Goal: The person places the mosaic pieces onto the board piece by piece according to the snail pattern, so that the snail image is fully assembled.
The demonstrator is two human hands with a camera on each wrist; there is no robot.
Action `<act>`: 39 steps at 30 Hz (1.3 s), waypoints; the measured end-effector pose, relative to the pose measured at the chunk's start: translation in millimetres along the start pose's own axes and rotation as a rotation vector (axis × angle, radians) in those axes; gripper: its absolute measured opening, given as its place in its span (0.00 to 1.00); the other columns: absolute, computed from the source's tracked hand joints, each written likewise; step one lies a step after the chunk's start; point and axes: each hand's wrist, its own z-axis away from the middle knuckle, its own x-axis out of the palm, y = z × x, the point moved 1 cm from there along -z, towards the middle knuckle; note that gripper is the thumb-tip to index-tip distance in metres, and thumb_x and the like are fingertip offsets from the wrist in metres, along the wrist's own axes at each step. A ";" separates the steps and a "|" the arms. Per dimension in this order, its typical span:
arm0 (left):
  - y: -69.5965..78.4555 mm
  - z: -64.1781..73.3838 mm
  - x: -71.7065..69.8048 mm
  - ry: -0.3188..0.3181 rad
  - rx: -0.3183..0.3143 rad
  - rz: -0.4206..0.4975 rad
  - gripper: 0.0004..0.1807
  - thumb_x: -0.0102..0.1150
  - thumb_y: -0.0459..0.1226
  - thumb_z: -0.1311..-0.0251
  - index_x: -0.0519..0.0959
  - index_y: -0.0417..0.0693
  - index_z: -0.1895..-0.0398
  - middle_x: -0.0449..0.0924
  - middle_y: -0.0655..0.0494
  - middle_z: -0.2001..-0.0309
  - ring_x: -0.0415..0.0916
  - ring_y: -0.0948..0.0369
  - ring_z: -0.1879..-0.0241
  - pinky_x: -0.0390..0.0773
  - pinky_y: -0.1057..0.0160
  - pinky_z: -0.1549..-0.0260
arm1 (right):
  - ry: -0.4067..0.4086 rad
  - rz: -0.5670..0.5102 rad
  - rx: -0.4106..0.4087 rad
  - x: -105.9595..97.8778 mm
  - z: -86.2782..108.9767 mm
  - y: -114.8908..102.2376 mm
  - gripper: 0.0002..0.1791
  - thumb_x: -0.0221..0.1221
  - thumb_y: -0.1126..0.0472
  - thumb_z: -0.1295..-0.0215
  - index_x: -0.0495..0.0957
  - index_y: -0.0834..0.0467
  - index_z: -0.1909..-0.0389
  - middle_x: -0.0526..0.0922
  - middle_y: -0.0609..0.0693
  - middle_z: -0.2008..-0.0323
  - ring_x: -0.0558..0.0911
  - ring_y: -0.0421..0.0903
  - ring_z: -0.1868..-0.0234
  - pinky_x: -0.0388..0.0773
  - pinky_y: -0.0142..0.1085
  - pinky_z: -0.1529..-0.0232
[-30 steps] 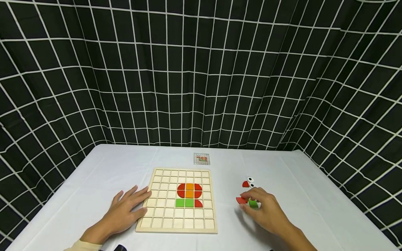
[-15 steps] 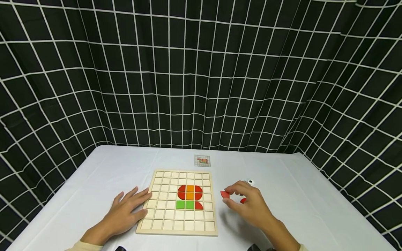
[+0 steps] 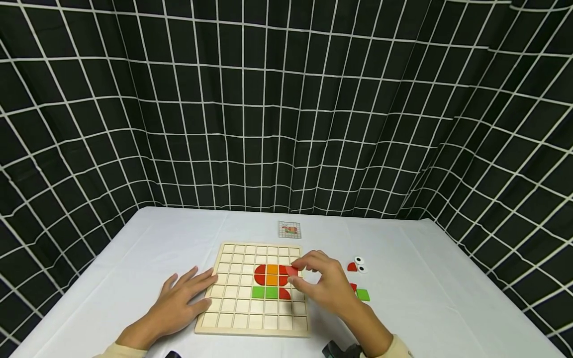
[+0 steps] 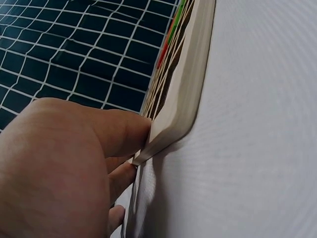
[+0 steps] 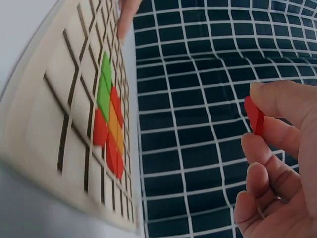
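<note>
A wooden grid board (image 3: 239,320) lies on the white table. Set in it are red quarter-round tiles (image 3: 260,275) on either side of orange tiles (image 3: 272,269), with green tiles (image 3: 258,292) and another red tile (image 3: 284,294) in the row below. Thumb and fingertips of my right hand (image 3: 329,286) pinch a red quarter-round tile (image 5: 254,116), held over the board's right part; in the right wrist view it stands apart from the board. My left hand (image 3: 181,301) rests with fingers extended at the board's left edge, touching the frame (image 4: 185,94) in the left wrist view.
Right of the board lie round eye tiles (image 3: 358,260), a red tile (image 3: 352,267), a green tile (image 3: 363,295) and another red tile (image 3: 353,287) partly behind the right arm. A small pattern card (image 3: 289,229) lies beyond the board. A black gridded curtain (image 3: 286,124) surrounds the table.
My right hand has carried the red tile leftward from the loose tiles to over the board, uncovering the green tile and eye tiles. The left hand stays at the board's edge.
</note>
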 end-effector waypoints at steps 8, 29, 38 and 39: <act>-1.9 -0.1 0.7 0.000 -0.002 -0.006 0.24 0.59 0.41 0.39 0.77 0.48 0.39 0.69 0.54 0.34 0.55 0.43 0.32 0.39 0.34 0.39 | -0.018 -0.041 0.016 22.5 -10.3 -5.2 0.11 0.71 0.65 0.48 0.85 0.57 0.62 0.82 0.38 0.65 0.77 0.40 0.62 0.77 0.42 0.63; -2.0 1.3 1.4 0.004 0.005 -0.009 0.24 0.60 0.42 0.40 0.77 0.48 0.39 0.70 0.54 0.35 0.56 0.43 0.32 0.40 0.34 0.39 | -0.083 -0.003 0.106 76.8 -19.6 -11.6 0.10 0.70 0.63 0.47 0.85 0.58 0.62 0.82 0.38 0.65 0.75 0.40 0.61 0.75 0.37 0.60; 0.1 -0.3 -1.7 -0.013 -0.006 -0.014 0.24 0.59 0.43 0.38 0.77 0.49 0.39 0.69 0.54 0.34 0.55 0.43 0.32 0.40 0.34 0.39 | -0.119 0.030 0.121 92.8 -15.7 -1.6 0.09 0.70 0.62 0.45 0.85 0.57 0.63 0.80 0.38 0.68 0.74 0.44 0.66 0.72 0.30 0.66; 0.4 -0.4 -2.0 -0.013 -0.006 -0.014 0.24 0.59 0.43 0.38 0.77 0.49 0.39 0.69 0.54 0.34 0.55 0.43 0.32 0.40 0.34 0.39 | -0.124 0.034 0.127 94.0 -14.8 -0.5 0.09 0.70 0.61 0.45 0.85 0.57 0.63 0.80 0.38 0.68 0.74 0.44 0.67 0.71 0.29 0.67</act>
